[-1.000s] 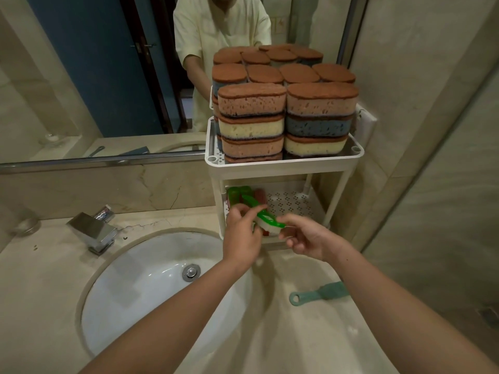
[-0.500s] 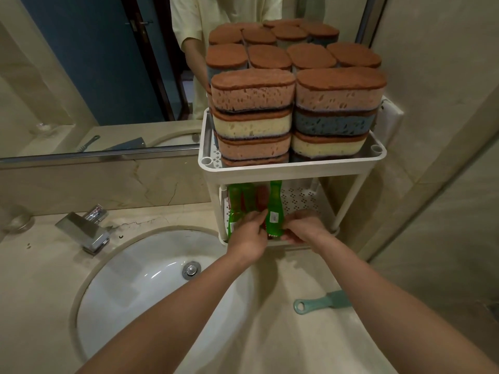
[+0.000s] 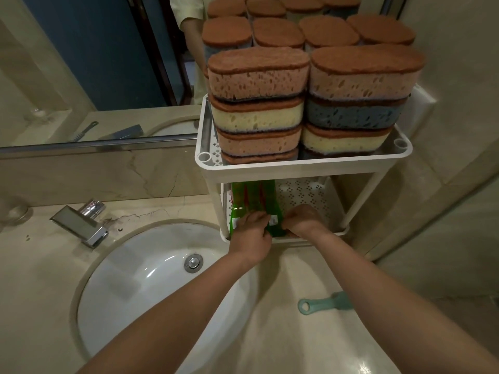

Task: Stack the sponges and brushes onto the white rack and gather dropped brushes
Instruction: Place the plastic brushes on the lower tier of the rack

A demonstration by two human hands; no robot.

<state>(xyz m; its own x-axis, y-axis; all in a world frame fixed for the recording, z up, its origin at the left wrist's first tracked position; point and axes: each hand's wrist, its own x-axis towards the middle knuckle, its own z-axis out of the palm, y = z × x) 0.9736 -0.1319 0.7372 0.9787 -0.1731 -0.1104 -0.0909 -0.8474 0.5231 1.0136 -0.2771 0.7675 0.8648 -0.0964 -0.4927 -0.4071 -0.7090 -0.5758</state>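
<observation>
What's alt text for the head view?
Left hand and right hand hold green brushes on the lower shelf of the white rack; stacked sponges fill its top shelf. A teal brush lies on the counter beside the sink.

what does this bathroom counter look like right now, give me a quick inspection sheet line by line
surface: beige stone counter with a white sink set into it
job's things: sponges piled on the top shelf of the white rack; green brushes side by side on the lower shelf; one teal brush lying on the counter, apart from the rack
clutter: a clear round item at the left edge, too blurred to name
hands: left hand and right hand both grip the near ends of the green brushes
cables: nothing seen
surroundings: mirror behind the counter, metal tap left of the sink, tiled wall on the right
</observation>
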